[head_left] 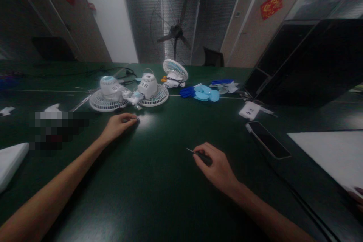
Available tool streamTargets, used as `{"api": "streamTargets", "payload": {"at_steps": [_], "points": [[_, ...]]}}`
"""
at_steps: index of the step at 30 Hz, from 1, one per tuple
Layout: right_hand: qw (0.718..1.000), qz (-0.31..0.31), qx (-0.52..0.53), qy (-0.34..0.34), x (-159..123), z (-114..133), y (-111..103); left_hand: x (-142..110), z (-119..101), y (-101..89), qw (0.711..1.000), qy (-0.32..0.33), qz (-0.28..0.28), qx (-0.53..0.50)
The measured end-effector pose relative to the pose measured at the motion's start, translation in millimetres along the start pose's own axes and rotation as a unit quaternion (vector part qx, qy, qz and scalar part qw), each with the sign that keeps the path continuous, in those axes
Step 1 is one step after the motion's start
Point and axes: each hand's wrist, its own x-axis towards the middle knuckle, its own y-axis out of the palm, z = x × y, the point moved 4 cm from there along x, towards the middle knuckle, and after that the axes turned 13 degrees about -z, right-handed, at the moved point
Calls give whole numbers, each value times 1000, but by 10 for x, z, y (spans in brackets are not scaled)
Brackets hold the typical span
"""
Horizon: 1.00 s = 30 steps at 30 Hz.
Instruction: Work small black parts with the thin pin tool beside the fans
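Note:
My right hand (219,164) is closed around the black handle of a small screwdriver (204,158), whose thin metal shaft points up and to the left. The screwdriver is held above the dark green table (161,181). Further off on the left, my left hand (118,125) rests at the table with thumb and fingertips pinched together. Something tiny may be at those fingertips, too small to name. Just beyond that hand lie two white fan heads (153,96) (109,96), face down on their grilles. White crumpled pieces sit between them.
Behind stands a third white fan (175,72), tilted. Light blue fan blades (207,93) and blue gloves (187,91) lie right of it. A phone (269,140), a cable and a large black monitor (306,64) occupy the right side. Part of another person's hand (356,196) shows at the right edge.

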Motion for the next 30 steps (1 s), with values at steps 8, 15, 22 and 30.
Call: {"api": "streamTargets", "payload": {"at_steps": [8,15,22,30], "points": [[997,48,9,-58,-10,121,9,-1059,-1256,916,942,233,210,-122],[996,56,7,-72,-40,146,7,-1259,-1343,980,935,251,213,-132],[996,43,6,-73,-37,156,3,-1244,-1380,957,932,255,218,-135],[996,47,-5,-77,-52,166,13,-1272,-1379,948,932,259,213,-139]]}}
